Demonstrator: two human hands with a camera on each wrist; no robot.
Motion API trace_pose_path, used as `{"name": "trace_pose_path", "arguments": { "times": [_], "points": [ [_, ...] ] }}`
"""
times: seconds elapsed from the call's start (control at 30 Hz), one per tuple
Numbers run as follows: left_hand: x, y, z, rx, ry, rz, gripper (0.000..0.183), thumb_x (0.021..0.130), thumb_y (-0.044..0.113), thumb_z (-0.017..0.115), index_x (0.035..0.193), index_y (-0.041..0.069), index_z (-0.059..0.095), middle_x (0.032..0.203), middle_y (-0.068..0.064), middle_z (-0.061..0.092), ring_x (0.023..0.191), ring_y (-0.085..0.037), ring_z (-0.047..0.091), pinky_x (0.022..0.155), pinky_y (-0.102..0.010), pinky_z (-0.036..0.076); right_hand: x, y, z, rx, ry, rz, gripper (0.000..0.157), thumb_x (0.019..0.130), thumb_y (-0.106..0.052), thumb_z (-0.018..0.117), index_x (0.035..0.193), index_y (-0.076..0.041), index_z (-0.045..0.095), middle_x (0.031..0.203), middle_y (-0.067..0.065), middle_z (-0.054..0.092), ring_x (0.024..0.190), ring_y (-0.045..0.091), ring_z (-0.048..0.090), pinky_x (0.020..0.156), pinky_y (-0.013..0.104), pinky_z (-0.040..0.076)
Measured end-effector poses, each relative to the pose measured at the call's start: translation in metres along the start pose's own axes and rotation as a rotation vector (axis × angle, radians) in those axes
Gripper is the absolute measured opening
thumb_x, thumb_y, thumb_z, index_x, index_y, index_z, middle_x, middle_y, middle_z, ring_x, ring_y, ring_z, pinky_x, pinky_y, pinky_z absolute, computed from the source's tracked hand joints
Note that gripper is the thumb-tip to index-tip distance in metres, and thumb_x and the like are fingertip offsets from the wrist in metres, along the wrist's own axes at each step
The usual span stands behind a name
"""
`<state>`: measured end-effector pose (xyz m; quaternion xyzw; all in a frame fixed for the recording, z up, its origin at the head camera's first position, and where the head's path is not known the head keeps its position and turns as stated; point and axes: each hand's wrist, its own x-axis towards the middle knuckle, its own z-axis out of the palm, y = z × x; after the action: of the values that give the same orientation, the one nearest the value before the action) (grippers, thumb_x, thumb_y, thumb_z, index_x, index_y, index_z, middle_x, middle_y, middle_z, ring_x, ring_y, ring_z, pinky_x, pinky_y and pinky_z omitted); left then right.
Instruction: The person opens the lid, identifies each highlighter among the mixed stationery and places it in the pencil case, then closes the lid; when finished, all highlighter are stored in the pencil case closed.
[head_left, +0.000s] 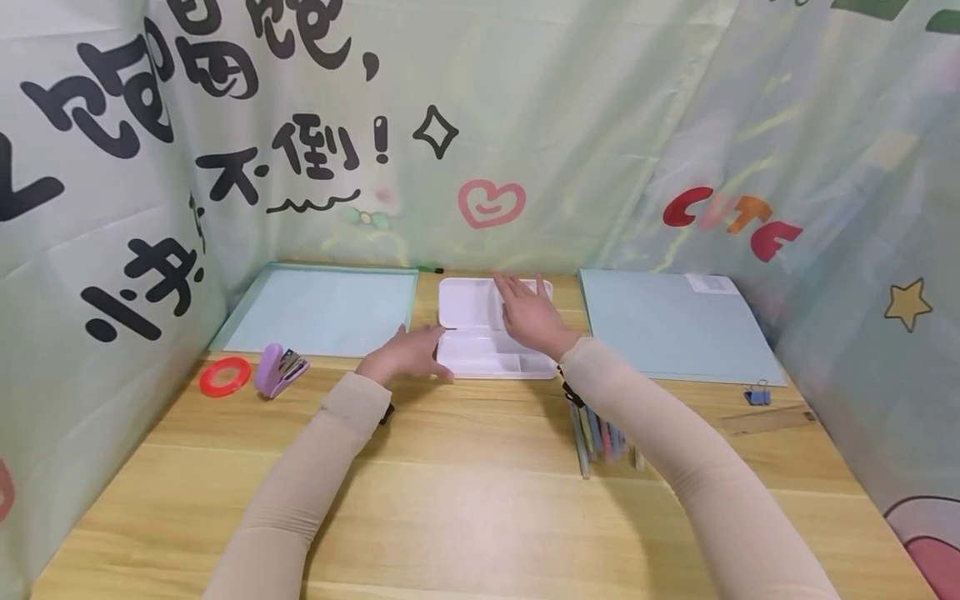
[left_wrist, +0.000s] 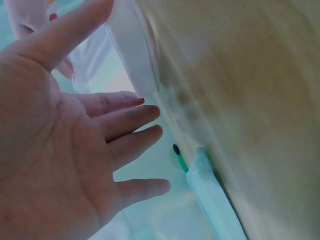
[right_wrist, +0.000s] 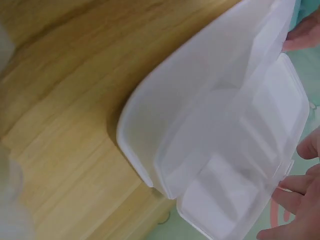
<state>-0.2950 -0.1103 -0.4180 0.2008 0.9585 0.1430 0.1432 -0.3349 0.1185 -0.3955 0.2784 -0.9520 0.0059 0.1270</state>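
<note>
A white plastic box lies with its hinged lid laid back in the middle of the table. Its lower half is divided into compartments and holds nothing that shows. My left hand is at the box's left end; in the left wrist view its fingers are spread and the thumb tip overlaps the box wall. Stretched across the right part of the box is my right hand, its fingers extended over the lid. The right wrist view has the fingertips of that hand at the lid's edge.
Several colored pens lie below my right forearm. To the left are a red tape ring, a purple stapler and a pale blue folder. On the right sit another blue folder, a blue binder clip and a wooden ruler.
</note>
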Motion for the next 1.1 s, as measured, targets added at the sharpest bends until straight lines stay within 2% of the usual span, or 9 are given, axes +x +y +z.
{"name": "trace_pose_path", "arguments": {
  "times": [0.17, 0.33, 0.5, 0.63, 0.77, 0.9, 1.0, 1.1],
  "points": [
    [-0.002, 0.0, 0.001, 0.024, -0.013, -0.008, 0.095, 0.066, 0.061, 0.059, 0.139, 0.013, 0.02, 0.142, -0.009, 0.017, 0.129, -0.024, 0.013, 0.098, -0.054, -0.002, 0.001, 0.0, 0.006, 0.017, -0.061, 0.01, 0.058, 0.092, -0.023, 0.035, 0.14, -0.008, 0.006, 0.142, 0.01, 0.016, 0.128, 0.024, 0.017, 0.097, 0.057, -0.001],
    [-0.002, 0.0, -0.001, 0.079, -0.042, -0.003, 0.1, 0.067, 0.064, 0.055, 0.139, 0.009, 0.015, 0.143, -0.011, 0.01, 0.13, -0.024, 0.007, 0.099, -0.053, -0.001, 0.001, 0.002, 0.007, 0.034, -0.086, 0.037, 0.058, 0.093, -0.024, 0.034, 0.14, -0.009, 0.005, 0.143, 0.009, 0.013, 0.129, 0.023, 0.013, 0.097, 0.056, 0.001],
    [-0.002, 0.002, -0.003, 0.128, -0.049, -0.003, 0.099, 0.069, 0.063, 0.055, 0.139, 0.006, 0.015, 0.143, -0.012, 0.009, 0.13, -0.024, 0.006, 0.099, -0.052, 0.001, 0.001, 0.002, 0.007, 0.049, -0.081, 0.033, 0.058, 0.092, -0.025, 0.035, 0.14, -0.009, 0.005, 0.143, 0.008, 0.013, 0.129, 0.021, 0.012, 0.098, 0.056, 0.003],
    [-0.003, 0.005, -0.006, 0.121, -0.038, -0.01, 0.097, 0.068, 0.059, 0.059, 0.138, 0.007, 0.019, 0.143, -0.011, 0.012, 0.13, -0.024, 0.008, 0.1, -0.052, 0.003, 0.001, 0.003, 0.007, 0.05, -0.1, 0.029, 0.059, 0.093, -0.025, 0.033, 0.14, -0.009, 0.003, 0.144, 0.008, 0.01, 0.13, 0.022, 0.01, 0.097, 0.056, 0.001],
    [-0.003, 0.006, -0.006, 0.098, -0.026, 0.001, 0.095, 0.068, 0.057, 0.061, 0.138, 0.007, 0.021, 0.142, -0.012, 0.014, 0.13, -0.025, 0.009, 0.1, -0.052, 0.004, -0.003, 0.004, 0.002, 0.071, -0.109, 0.01, 0.059, 0.093, -0.025, 0.033, 0.14, -0.009, 0.001, 0.144, 0.009, 0.008, 0.13, 0.024, 0.008, 0.096, 0.057, -0.002],
    [-0.002, 0.005, -0.004, 0.102, -0.021, 0.001, 0.096, 0.067, 0.059, 0.061, 0.138, 0.008, 0.021, 0.142, -0.012, 0.012, 0.13, -0.026, 0.008, 0.1, -0.052, 0.004, -0.014, 0.004, -0.013, 0.101, -0.116, -0.01, 0.059, 0.093, -0.022, 0.035, 0.14, -0.009, 0.002, 0.144, 0.009, 0.005, 0.13, 0.023, 0.004, 0.097, 0.057, -0.002],
    [-0.003, 0.004, -0.003, 0.094, -0.015, -0.001, 0.096, 0.067, 0.059, 0.061, 0.138, 0.009, 0.021, 0.143, -0.012, 0.012, 0.13, -0.026, 0.008, 0.1, -0.052, 0.003, -0.029, 0.005, -0.028, 0.068, -0.117, 0.0, 0.057, 0.091, -0.022, 0.037, 0.14, -0.009, 0.01, 0.144, 0.01, 0.009, 0.13, 0.025, 0.008, 0.097, 0.057, 0.003],
    [-0.004, 0.003, -0.004, 0.067, -0.012, 0.001, 0.095, 0.067, 0.057, 0.062, 0.138, 0.008, 0.021, 0.143, -0.012, 0.013, 0.129, -0.026, 0.008, 0.099, -0.053, 0.003, -0.048, 0.007, -0.041, 0.015, -0.1, 0.013, 0.048, 0.089, -0.024, 0.043, 0.134, -0.008, 0.033, 0.138, 0.013, 0.026, 0.125, 0.029, 0.023, 0.096, 0.056, 0.014]
  ]
}}
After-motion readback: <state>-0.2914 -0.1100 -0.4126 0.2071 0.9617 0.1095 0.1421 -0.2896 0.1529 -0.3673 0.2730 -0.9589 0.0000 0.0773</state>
